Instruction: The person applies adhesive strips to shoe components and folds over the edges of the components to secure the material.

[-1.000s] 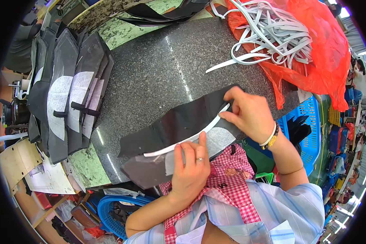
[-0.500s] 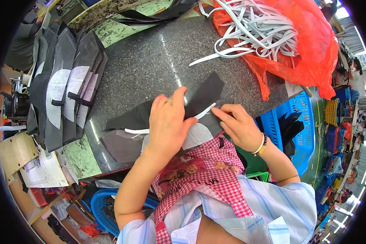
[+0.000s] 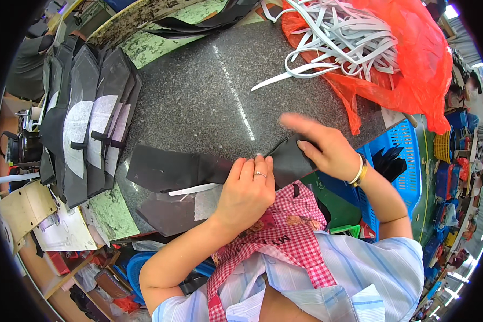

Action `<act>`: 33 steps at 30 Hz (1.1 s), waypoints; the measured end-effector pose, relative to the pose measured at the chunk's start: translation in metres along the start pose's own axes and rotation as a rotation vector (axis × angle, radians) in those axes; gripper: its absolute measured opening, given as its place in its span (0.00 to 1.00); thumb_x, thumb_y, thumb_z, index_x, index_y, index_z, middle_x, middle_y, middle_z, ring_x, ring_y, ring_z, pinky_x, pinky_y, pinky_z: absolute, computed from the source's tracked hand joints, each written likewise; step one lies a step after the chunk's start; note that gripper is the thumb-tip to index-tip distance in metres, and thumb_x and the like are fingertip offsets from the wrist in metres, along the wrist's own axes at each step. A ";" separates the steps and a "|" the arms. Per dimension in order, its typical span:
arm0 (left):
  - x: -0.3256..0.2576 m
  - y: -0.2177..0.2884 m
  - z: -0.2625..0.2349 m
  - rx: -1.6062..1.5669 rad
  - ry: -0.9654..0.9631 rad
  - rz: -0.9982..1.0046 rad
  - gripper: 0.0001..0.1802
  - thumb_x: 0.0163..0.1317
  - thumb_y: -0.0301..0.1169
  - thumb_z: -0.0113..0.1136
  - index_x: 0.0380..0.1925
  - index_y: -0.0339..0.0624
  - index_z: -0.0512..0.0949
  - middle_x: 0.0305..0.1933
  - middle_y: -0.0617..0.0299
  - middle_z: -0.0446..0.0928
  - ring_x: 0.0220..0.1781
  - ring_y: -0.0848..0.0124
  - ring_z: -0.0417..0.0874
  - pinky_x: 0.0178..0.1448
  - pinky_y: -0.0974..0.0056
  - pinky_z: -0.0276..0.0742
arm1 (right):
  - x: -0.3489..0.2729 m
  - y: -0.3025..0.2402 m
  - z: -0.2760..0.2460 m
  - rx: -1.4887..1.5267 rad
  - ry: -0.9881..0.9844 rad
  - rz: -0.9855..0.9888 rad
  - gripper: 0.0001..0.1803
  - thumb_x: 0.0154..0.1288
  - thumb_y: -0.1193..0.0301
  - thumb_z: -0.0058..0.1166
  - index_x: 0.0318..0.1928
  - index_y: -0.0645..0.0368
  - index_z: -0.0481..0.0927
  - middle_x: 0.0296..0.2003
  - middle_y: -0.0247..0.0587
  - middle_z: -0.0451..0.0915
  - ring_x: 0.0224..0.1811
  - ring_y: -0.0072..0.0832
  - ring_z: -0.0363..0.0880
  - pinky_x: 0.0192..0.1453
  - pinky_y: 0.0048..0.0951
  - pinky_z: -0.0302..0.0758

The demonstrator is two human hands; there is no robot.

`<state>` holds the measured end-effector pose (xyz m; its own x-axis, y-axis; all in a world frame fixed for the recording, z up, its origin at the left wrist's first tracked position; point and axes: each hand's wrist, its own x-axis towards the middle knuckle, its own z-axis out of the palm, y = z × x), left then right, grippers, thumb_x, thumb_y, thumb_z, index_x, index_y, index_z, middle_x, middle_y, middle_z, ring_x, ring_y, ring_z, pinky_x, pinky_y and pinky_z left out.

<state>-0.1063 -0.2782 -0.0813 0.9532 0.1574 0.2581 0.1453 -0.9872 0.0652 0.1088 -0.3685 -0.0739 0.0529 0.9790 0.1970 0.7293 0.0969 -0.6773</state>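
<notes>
A black panel (image 3: 172, 169) lies folded over on the dark stone slab, across the slab's near side. Its right part (image 3: 290, 163) bends toward me. My left hand (image 3: 247, 188), wearing a ring, presses on the panel's middle with its fingers close together and laid down. The thumb of my right hand (image 3: 333, 153) rests on the right part; its other fingers stretch out beyond, with the forefinger blurred. Left of my left hand, a white strip (image 3: 192, 190) shows from under the panel. Below it are a pale patch (image 3: 206, 204) and a dark lower piece (image 3: 166, 213); the rest is covered.
Several black panels with white patches (image 3: 80, 129) stand stacked at the left. A heap of white strips (image 3: 354, 43) sits on a red plastic bag (image 3: 413, 80) at the far right. A blue basket (image 3: 410, 166) with black pieces stands right of the slab (image 3: 193, 91).
The black panel has been folded over, hiding most of the white strip and pale patch. My left hand moved right and down onto it; my right hand moved up and slightly right.
</notes>
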 end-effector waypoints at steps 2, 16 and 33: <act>0.000 0.001 -0.002 -0.011 -0.009 -0.001 0.23 0.52 0.27 0.56 0.49 0.27 0.80 0.48 0.44 0.80 0.47 0.58 0.80 0.59 0.54 0.74 | 0.001 -0.016 -0.017 -0.323 -0.377 0.073 0.28 0.62 0.74 0.50 0.63 0.40 0.77 0.39 0.38 0.75 0.41 0.35 0.76 0.46 0.36 0.74; -0.079 -0.032 -0.051 0.014 -0.096 -0.219 0.28 0.62 0.50 0.60 0.47 0.35 0.81 0.49 0.58 0.80 0.53 0.60 0.80 0.63 0.49 0.72 | 0.003 -0.025 0.022 -0.149 -0.442 -0.275 0.35 0.53 0.66 0.64 0.64 0.58 0.74 0.44 0.43 0.72 0.47 0.39 0.72 0.52 0.37 0.73; -0.133 -0.026 -0.016 -0.112 0.199 -0.466 0.35 0.56 0.48 0.64 0.56 0.31 0.75 0.58 0.43 0.73 0.60 0.48 0.75 0.64 0.48 0.74 | 0.053 -0.109 0.090 0.189 -0.200 0.009 0.20 0.64 0.73 0.55 0.56 0.66 0.76 0.51 0.54 0.79 0.50 0.50 0.77 0.56 0.41 0.75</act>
<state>-0.2408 -0.2727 -0.1018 0.7238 0.5919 0.3547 0.5026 -0.8044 0.3167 -0.0291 -0.3109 -0.0532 -0.0906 0.9941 0.0598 0.5886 0.1019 -0.8020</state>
